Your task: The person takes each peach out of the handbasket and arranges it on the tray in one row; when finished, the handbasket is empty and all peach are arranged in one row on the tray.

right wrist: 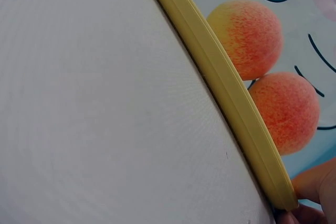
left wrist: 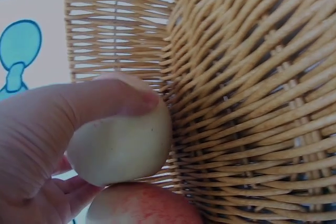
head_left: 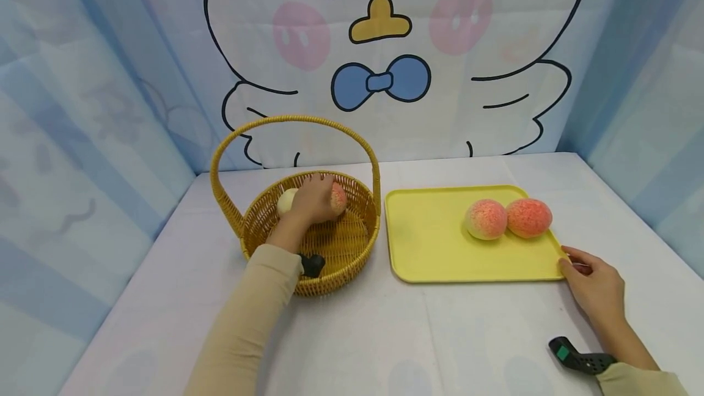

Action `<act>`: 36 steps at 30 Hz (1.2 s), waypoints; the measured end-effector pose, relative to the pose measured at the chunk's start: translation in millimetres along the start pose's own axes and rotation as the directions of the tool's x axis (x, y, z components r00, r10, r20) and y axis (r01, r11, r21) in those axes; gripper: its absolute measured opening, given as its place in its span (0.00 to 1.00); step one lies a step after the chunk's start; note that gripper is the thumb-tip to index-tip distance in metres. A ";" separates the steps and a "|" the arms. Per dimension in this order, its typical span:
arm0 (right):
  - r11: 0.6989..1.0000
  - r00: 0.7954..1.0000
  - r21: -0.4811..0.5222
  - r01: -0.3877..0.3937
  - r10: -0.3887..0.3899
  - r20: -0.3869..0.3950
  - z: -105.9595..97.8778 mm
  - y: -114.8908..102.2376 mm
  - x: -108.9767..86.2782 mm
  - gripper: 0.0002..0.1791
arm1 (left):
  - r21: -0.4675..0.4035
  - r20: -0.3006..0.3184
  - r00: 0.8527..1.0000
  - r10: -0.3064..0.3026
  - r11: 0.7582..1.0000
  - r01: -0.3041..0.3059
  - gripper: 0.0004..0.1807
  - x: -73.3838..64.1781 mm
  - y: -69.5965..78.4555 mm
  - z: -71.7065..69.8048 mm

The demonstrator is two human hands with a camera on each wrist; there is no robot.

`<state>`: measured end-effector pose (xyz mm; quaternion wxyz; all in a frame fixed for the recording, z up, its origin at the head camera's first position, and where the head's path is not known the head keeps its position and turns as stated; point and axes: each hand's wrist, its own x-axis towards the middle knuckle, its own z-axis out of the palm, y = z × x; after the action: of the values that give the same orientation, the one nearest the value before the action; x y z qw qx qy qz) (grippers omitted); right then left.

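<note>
A pale-faced peach is held in the left hand, the thumb laid across it. Just beside that grip, touching the held fruit, a reddish peach is seen. Both are enclosed by the wicker basket, whose floor is spread below the hand and whose handle is arched above.

The thumb's hold is shown only in the left wrist view; from the head, the fruit is partly covered by the hand, with a pale surface visible to its left and a pink one to its right.

Well to the right of this grip, the near right corner of a yellow tray is pinched by the right hand. Fingers under the rim are revealed by the right wrist view, while the tray's inner floor is shown from the head alone. Two blushed peaches are set side by side on it, beyond and left of that hand. A black device is worn at the right wrist.

Beneath everything, the table is covered in white cloth. Beyond both grips, a backdrop printed with a bow-tied cartoon face is hung, flanked by pale blue drapes.
</note>
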<state>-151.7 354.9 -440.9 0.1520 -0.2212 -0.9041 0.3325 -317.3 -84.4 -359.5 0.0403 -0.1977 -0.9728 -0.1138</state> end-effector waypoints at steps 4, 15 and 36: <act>1.000 1.000 0.004 0.002 -0.002 -0.005 0.0 0.1 -0.9 0.23 | -0.085 -0.020 1.000 0.015 0.996 -0.017 0.35 1.0 2.1 -3.3; 1.000 1.000 0.006 -0.029 0.029 0.011 -0.2 -0.9 -2.0 0.23 | -0.397 -0.043 0.999 -0.027 0.918 0.008 0.41 -3.1 9.1 -19.8; 1.000 0.999 0.004 -0.029 0.029 0.013 -0.7 -1.7 -1.8 0.23 | -0.505 -0.106 0.993 0.059 0.857 -0.105 0.41 -27.7 18.0 -42.5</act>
<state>-150.4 353.2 -439.6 0.1416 -0.2317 -0.9011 0.3381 -283.3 -88.7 -318.0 0.0336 -0.2374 -0.8961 -0.3735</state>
